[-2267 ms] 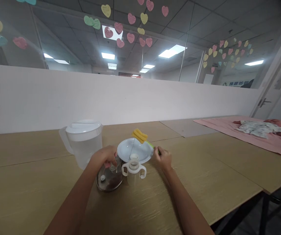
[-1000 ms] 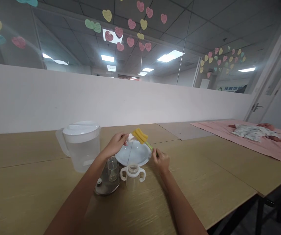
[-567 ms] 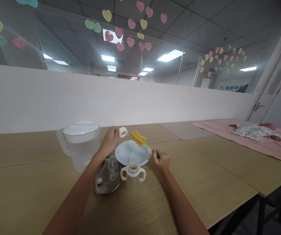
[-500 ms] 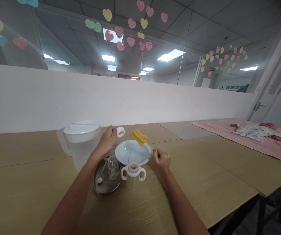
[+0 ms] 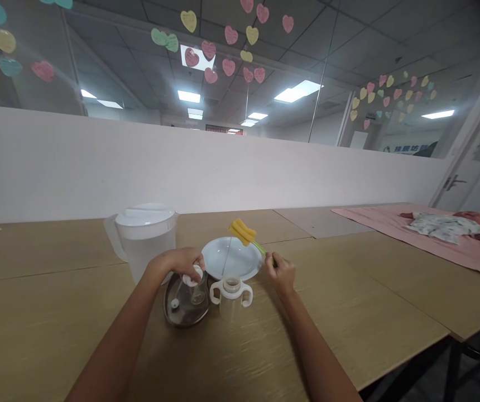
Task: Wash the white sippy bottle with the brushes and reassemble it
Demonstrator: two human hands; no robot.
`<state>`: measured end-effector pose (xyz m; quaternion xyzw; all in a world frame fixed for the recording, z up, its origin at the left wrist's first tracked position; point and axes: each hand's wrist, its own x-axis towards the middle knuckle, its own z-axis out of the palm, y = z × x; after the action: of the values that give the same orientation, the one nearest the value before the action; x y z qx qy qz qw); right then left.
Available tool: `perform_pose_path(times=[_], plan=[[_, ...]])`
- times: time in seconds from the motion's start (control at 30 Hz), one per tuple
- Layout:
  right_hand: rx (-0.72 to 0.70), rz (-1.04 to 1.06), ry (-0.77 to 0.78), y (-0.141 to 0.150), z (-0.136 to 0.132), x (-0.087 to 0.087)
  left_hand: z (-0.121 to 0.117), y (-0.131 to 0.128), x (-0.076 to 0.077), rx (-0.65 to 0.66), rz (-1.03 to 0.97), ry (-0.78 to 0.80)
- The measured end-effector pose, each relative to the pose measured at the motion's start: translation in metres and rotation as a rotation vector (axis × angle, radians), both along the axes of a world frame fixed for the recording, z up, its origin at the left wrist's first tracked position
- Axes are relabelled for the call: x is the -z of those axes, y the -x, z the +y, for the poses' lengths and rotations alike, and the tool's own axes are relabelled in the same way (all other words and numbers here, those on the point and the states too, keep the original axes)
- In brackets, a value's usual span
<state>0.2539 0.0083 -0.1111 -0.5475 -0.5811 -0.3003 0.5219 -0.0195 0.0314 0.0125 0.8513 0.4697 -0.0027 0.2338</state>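
Since the earlier frame, the left hand [image 5: 185, 267] has come down toward me, carrying the white ring [image 5: 192, 276] to over the metal tray [image 5: 181, 315]. I see its fingers grasp this ring, which lies just under them; its facing I cannot tell surely. Beside the ring is a clear cup [image 5: 200, 295] on the tray. My right hand [image 5: 281, 272] is closed around the green handle of the sponge brush [image 5: 243, 232]. From this hand, the brush's long axis goes forward and left, slightly up, its yellow head pointing away over the white bowl [image 5: 214, 254]. Between both hands, and nearer to me, the two-handled bottle [image 5: 231, 304] stands upright and open. Beyond the left hand is the lidded jug [image 5: 148, 240]. Farther out, I see the wooden table [image 5: 307, 335], a pink cloth [image 5: 361, 216] far right, a white wall [image 5: 223, 178] and glass with heart notes.
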Motion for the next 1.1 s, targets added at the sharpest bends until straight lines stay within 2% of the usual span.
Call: perform_pose_path(times=[0.2, 0.37, 0.6, 1.1], plan=[[-0.013, 0.004, -0.009, 0.000, 0.000, -0.001, -0.001, -0.002, 0.001, -0.018, -0.023, 0.091], [-0.004, 0.013, 0.014, 0.001, 0.000, -0.001, -0.002, -0.012, 0.009, 0.022, 0.110, 0.003], [-0.011, 0.006, 0.020, 0.001, 0.001, 0.000, -0.002, -0.022, 0.021, -0.054, 0.197, -0.048], [-0.018, -0.011, 0.011, 0.002, 0.001, -0.002, -0.007, -0.020, 0.015, -0.154, 0.268, 0.019]])
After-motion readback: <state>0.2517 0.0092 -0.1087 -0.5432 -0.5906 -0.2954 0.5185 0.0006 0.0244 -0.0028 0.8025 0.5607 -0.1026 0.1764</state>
